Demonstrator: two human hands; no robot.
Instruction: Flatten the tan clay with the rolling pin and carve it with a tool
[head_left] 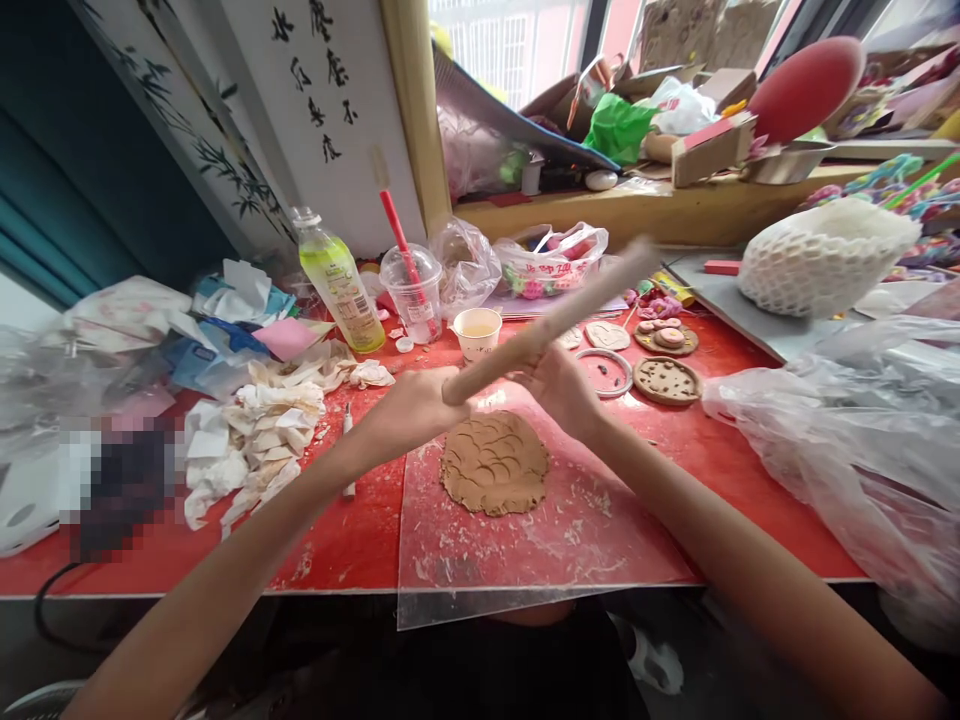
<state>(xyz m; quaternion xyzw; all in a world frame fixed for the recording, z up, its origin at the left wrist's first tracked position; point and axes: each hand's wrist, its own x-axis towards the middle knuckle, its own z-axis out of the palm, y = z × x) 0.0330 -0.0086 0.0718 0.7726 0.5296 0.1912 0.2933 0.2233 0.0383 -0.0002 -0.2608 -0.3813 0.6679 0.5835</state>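
A plain wooden rolling pin [551,325] is held up at a slant, its far end pointing to the back right and slightly blurred. My left hand [412,412] is closed around its near end. At about mid-length my right hand [566,395] is against the pin, with its fingers bent and partly hidden behind the wood. Below both hands a flat round slab of brown clay [495,465] lies on a clear plastic sheet [480,560]; curved dents mark its top and its rim is ragged.
On the red table [315,540] stand a paper cup [478,345], a plastic cup with red straw [412,300] and a green drink bottle [341,285]. Crumpled tissues [259,440] lie left, clay discs [667,380] behind right, plastic bags [825,440] at right. The sheet overhangs the front edge.
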